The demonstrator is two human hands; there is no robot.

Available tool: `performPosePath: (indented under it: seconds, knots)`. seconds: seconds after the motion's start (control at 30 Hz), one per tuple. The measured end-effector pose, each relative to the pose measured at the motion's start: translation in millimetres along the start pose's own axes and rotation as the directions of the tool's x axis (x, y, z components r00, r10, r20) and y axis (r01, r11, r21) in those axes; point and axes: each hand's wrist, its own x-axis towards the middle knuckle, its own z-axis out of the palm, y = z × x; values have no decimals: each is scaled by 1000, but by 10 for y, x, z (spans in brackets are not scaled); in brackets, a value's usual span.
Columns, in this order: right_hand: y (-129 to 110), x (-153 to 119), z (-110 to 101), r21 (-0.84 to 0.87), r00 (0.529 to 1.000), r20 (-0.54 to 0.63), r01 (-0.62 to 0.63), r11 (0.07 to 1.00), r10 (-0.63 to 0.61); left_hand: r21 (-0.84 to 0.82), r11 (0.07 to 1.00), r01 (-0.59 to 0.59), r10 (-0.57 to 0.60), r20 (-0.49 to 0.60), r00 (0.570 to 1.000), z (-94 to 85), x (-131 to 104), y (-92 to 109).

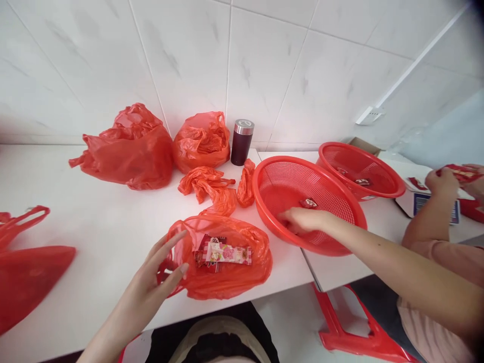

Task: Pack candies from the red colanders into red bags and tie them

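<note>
My left hand point(161, 267) is open at the left edge of a red plastic bag point(249, 282), thumb and fingers apart. The bag lies with its mouth wide open, and inside are a pink-and-white wrapped bar point(229, 253) and several dark red packets point(204, 249) under it. My right hand point(302, 220) reaches down into a large red mesh basket point(321, 181). Its fingers are curled near the basket floor; whatever they pinch is hidden. A small dark red wrapped sweet point(309, 202) lies in the basket just beyond that hand.
Two full red bags point(132, 151) point(202, 143) and a dark tumbler point(242, 142) stand by the wall. Crumpled red bags point(209, 186) lie before them. Another red bag point(34, 272) is at left. On the right are a second basket point(363, 169), a scale point(421, 204) and a co-worker's hands point(444, 181).
</note>
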Motion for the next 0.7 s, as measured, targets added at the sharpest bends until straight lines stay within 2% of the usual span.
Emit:
performPosePath:
  seconds: [0.07, 0.17, 0.23, 0.3, 0.43, 0.53, 0.6, 0.67, 0.7]
  knots:
    - [206, 114, -166, 23, 998, 25, -65, 998, 64, -56, 998, 37, -38, -27, 999, -42, -13, -36]
    - [585, 263, -346, 12, 975, -37, -217, 976, 217, -74, 993, 93, -95, -36, 995, -122, -21, -124]
    - [788, 321, -343, 10, 956, -33, -292, 956, 292, -32, 993, 117, -118, -42, 992, -155, -29, -163]
    - [917, 352, -273, 26, 949, 2, -316, 949, 316, -38, 989, 140, -143, -58, 988, -152, -45, -150]
    - [970, 357, -219, 57, 955, 14, -296, 953, 296, -140, 976, 165, -181, -111, 977, -84, -76, -11]
    - [758, 267, -388, 81, 968, -71, -235, 969, 241, -194, 963, 186, -220, -173, 960, -63, -76, 49]
    - [426, 127, -538, 182, 970, -189, -121, 976, 155, -211, 956, 202, -243, -192, 951, -70, -67, 33]
    - [-48, -64, -631, 400, 927, -374, 130, 907, 32, -216, 951, 221, -256, -148, 955, -77, -56, -10]
    - [-313, -162, -636, 463, 916, -401, 224, 858, -22, -216, 948, 233, -259, -100, 961, -78, -51, -33]
